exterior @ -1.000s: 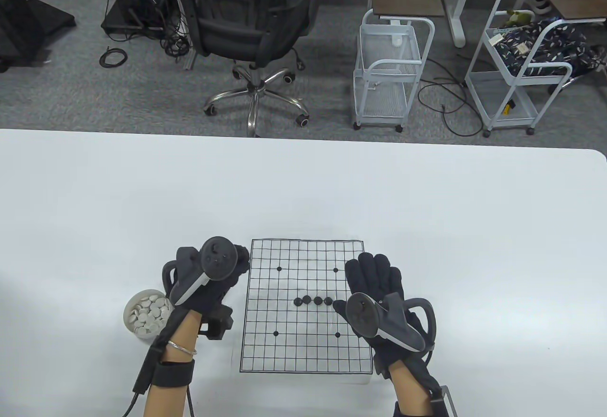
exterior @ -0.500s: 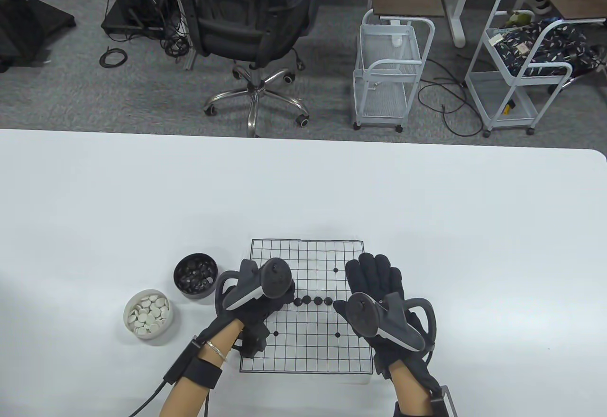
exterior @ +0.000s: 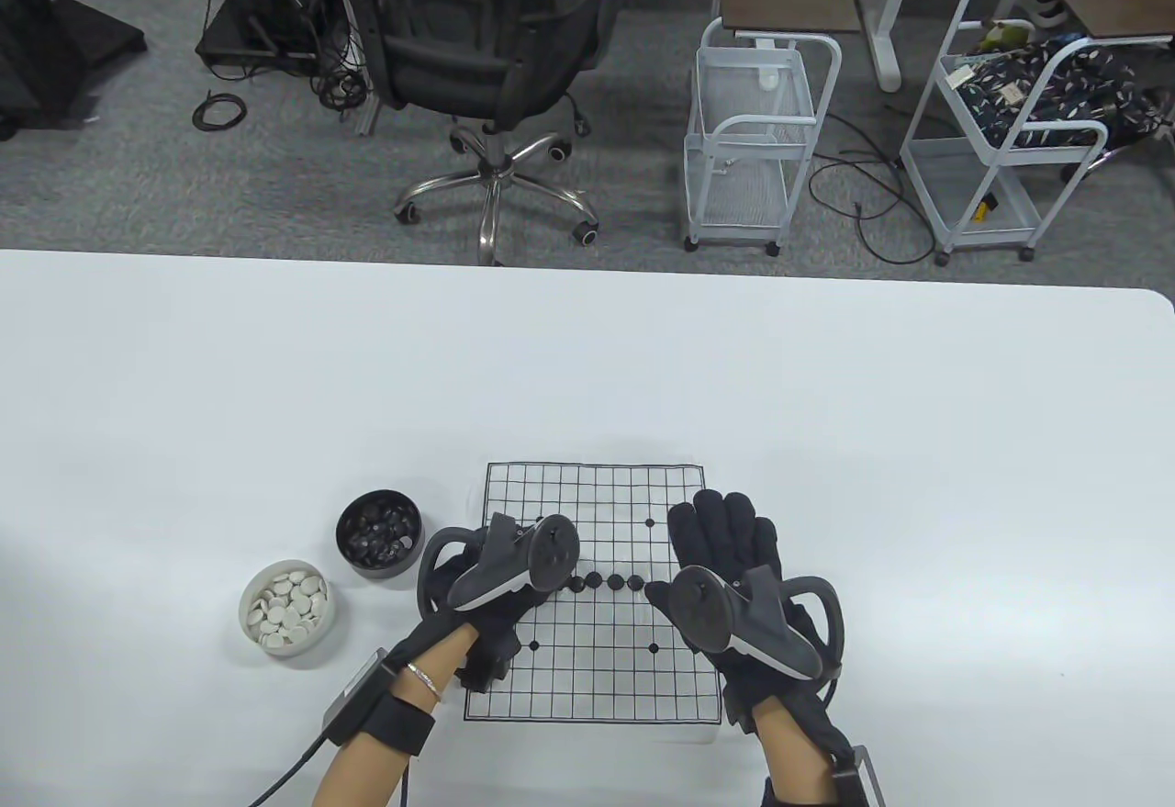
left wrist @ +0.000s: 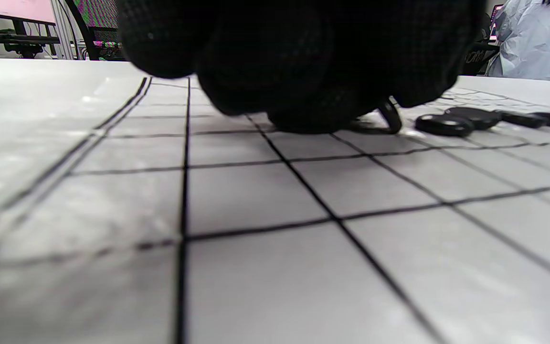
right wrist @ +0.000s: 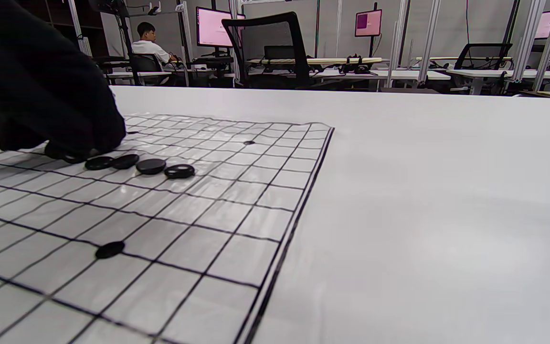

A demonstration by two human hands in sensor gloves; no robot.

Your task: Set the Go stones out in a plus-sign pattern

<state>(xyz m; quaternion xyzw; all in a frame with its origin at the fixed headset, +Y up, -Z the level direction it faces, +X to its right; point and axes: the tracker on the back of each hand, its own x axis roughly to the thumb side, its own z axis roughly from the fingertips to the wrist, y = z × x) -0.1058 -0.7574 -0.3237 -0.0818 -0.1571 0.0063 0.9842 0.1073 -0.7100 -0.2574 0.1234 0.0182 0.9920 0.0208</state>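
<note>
- Four black stones (exterior: 606,581) lie in a row across the middle of the board (exterior: 592,669), as we see in the table view; the right wrist view shows the same row (right wrist: 139,165) from low down.
- Our left hand (exterior: 500,600) sits over the board's left part, at the row's left end, under its tracker (exterior: 523,559).
- Only the left wrist view shows its curled fingers (left wrist: 303,71) pinching a stone (left wrist: 392,114), which stands on edge on the sheet; so the left grip is clenched on that stone.
- Our right hand (exterior: 734,568) lies flat on the board's right edge, fingers straight, its grip released and holding nothing.
- From above alone we see two bowls on the counter (exterior: 826,403) left of the board: one of black stones (exterior: 379,533), one of white stones (exterior: 287,606).
</note>
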